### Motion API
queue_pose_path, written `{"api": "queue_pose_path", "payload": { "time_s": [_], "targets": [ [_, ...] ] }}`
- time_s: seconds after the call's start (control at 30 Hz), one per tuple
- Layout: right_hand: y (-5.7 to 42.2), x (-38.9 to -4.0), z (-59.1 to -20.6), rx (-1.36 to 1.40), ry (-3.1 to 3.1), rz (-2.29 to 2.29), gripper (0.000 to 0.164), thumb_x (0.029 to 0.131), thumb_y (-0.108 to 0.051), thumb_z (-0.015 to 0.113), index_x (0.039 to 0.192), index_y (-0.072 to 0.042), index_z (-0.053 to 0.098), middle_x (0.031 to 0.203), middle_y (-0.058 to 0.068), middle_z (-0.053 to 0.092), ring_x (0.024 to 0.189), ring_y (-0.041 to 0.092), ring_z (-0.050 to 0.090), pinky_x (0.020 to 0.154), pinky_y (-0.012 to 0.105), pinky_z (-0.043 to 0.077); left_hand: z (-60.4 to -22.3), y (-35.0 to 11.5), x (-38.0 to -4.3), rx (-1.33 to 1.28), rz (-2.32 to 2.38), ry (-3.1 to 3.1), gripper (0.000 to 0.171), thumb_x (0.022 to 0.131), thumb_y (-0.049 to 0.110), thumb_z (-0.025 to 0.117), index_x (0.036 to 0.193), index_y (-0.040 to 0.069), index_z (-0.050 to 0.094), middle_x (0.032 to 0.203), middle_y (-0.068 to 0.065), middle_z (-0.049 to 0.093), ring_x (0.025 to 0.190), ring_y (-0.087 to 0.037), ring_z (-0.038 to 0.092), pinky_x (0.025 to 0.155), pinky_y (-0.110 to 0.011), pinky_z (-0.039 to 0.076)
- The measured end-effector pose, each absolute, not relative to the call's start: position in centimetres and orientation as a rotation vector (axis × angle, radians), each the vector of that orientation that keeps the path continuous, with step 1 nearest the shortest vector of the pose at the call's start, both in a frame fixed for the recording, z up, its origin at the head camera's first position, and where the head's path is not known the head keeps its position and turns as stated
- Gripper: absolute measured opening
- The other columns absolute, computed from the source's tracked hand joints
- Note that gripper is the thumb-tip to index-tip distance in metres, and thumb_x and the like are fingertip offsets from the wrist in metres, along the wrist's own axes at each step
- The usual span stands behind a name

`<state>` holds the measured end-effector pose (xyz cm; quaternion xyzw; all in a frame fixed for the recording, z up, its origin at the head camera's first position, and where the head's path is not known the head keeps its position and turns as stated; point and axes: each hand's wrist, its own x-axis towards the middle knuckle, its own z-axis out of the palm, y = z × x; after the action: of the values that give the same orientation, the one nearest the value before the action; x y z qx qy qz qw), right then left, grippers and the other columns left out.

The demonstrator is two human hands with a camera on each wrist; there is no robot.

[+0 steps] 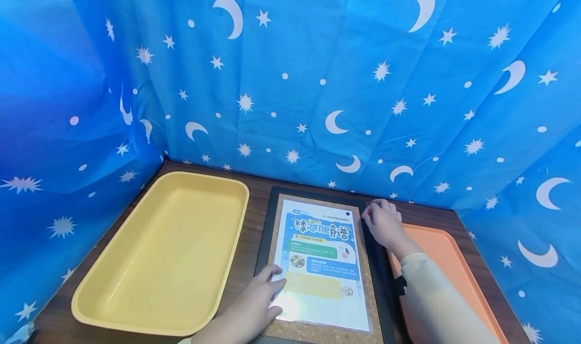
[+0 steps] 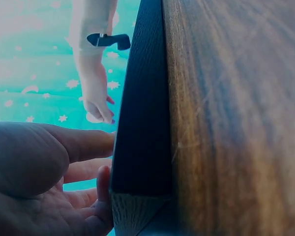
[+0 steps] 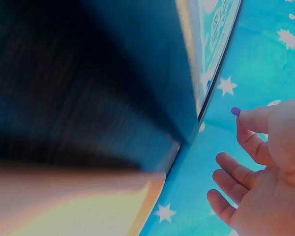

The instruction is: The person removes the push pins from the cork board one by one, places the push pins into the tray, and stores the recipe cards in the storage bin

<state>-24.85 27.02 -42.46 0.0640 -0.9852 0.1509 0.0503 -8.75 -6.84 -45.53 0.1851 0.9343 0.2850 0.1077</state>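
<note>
In the head view a black-framed cork board (image 1: 373, 303) lies on the table, bearing a printed sheet (image 1: 317, 303) in Chinese. A small dark round pin head (image 1: 348, 214) shows in the sheet's top right corner. My right hand (image 1: 385, 225) is just off the board's upper right corner. Between its thumb and index finger it pinches a small purple pushpin (image 3: 235, 111), whose thin point shows in the right wrist view. My left hand (image 1: 254, 301) rests on the board's left side, its fingers extended to the sheet's edge; in the left wrist view its fingers touch the black frame (image 2: 140, 123).
A yellow tray (image 1: 227, 283) stands at the left of the brown wooden table (image 1: 247, 233). To the right lies an orange tray (image 1: 442, 248), partly under my right forearm. Blue cloth (image 1: 290, 56) with moons and stars hangs around the table's back and sides.
</note>
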Motion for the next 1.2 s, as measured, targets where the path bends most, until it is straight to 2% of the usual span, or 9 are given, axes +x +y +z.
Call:
{"api": "queue_pose_path", "payload": {
  "time_s": [0.27, 0.5, 0.67, 0.77, 0.9, 1.0, 1.07, 1.13, 1.2],
  "targets": [
    [30.9, -23.7, -41.9, 0.158, -3.062, 0.456, 0.021, 0.107, -0.017, 0.049, 0.102, -0.003, 0.063, 0.140, 0.031, 0.045, 0.132, 0.053, 0.032, 0.105, 0.071, 0.029, -45.6, -6.8, -8.7, 0.521, 0.856, 2.742, 0.052, 0.088, 0.021, 0.081, 0.135, 0.004, 0.067, 0.150, -0.008, 0.050, 0.132, -0.033, 0.059, 0.103, -0.048, 0.055],
    [34.1, -23.3, -40.9, 0.114, -3.066, 0.404, 0.021, 0.106, -0.014, 0.047, 0.105, 0.002, 0.061, 0.125, 0.034, 0.049, 0.115, 0.053, 0.039, 0.092, 0.068, 0.037, -45.3, -6.9, -8.7, 0.550, 0.841, 2.747, 0.051, 0.089, 0.021, 0.080, 0.135, 0.004, 0.067, 0.149, -0.009, 0.050, 0.133, -0.033, 0.058, 0.103, -0.048, 0.055],
    [35.3, -23.3, -41.2, 0.104, -3.150, 0.356, 0.020, 0.105, -0.014, 0.047, 0.094, 0.000, 0.057, 0.102, 0.023, 0.053, 0.098, 0.043, 0.045, 0.081, 0.055, 0.041, -45.2, -7.1, -8.7, 0.583, 0.816, 2.774, 0.051, 0.089, 0.021, 0.080, 0.135, 0.004, 0.067, 0.149, -0.009, 0.051, 0.132, -0.033, 0.059, 0.103, -0.047, 0.055],
    [35.8, -23.1, -41.6, 0.142, -3.210, 0.325, 0.025, 0.104, -0.011, 0.046, 0.080, -0.005, 0.049, 0.085, 0.014, 0.046, 0.086, 0.035, 0.042, 0.076, 0.048, 0.035, -45.3, -7.1, -8.7, 0.598, 0.807, 2.785, 0.051, 0.089, 0.021, 0.080, 0.135, 0.004, 0.067, 0.148, -0.009, 0.051, 0.131, -0.032, 0.059, 0.102, -0.046, 0.056],
    [36.1, -22.7, -42.1, 0.155, -3.260, 0.326, 0.027, 0.100, -0.007, 0.045, 0.073, -0.009, 0.042, 0.076, 0.008, 0.037, 0.075, 0.027, 0.039, 0.067, 0.040, 0.032, -45.4, -7.1, -8.6, 0.593, 0.812, 2.774, 0.051, 0.089, 0.023, 0.080, 0.135, 0.005, 0.067, 0.149, -0.009, 0.051, 0.132, -0.032, 0.059, 0.103, -0.047, 0.056],
    [36.2, -22.7, -42.2, 0.141, -3.288, 0.356, 0.020, 0.101, -0.007, 0.047, 0.082, -0.004, 0.052, 0.078, 0.008, 0.045, 0.073, 0.025, 0.045, 0.064, 0.036, 0.036, -45.4, -7.1, -8.6, 0.579, 0.822, 2.761, 0.051, 0.089, 0.023, 0.080, 0.135, 0.005, 0.067, 0.149, -0.009, 0.051, 0.133, -0.033, 0.058, 0.103, -0.048, 0.055],
    [36.2, -22.7, -42.2, 0.118, -3.314, 0.389, 0.017, 0.102, -0.008, 0.048, 0.093, 0.002, 0.059, 0.084, 0.010, 0.053, 0.077, 0.026, 0.051, 0.065, 0.037, 0.042, -45.4, -7.1, -8.6, 0.577, 0.824, 2.761, 0.051, 0.089, 0.023, 0.080, 0.135, 0.005, 0.067, 0.149, -0.009, 0.050, 0.134, -0.033, 0.058, 0.104, -0.048, 0.055],
    [36.3, -22.8, -42.1, 0.107, -3.332, 0.404, 0.018, 0.103, -0.010, 0.051, 0.104, 0.005, 0.062, 0.091, 0.013, 0.059, 0.081, 0.026, 0.056, 0.068, 0.039, 0.048, -45.4, -7.1, -8.6, 0.577, 0.823, 2.764, 0.051, 0.089, 0.023, 0.080, 0.135, 0.004, 0.067, 0.149, -0.009, 0.050, 0.134, -0.034, 0.057, 0.104, -0.049, 0.054],
    [36.2, -22.9, -42.2, 0.096, -3.348, 0.407, 0.020, 0.104, -0.011, 0.052, 0.108, 0.006, 0.062, 0.093, 0.014, 0.061, 0.082, 0.026, 0.057, 0.069, 0.039, 0.050, -45.4, -7.0, -8.6, 0.578, 0.821, 2.769, 0.051, 0.089, 0.023, 0.080, 0.135, 0.004, 0.067, 0.150, -0.009, 0.050, 0.134, -0.034, 0.057, 0.105, -0.049, 0.054]
  ]
}}
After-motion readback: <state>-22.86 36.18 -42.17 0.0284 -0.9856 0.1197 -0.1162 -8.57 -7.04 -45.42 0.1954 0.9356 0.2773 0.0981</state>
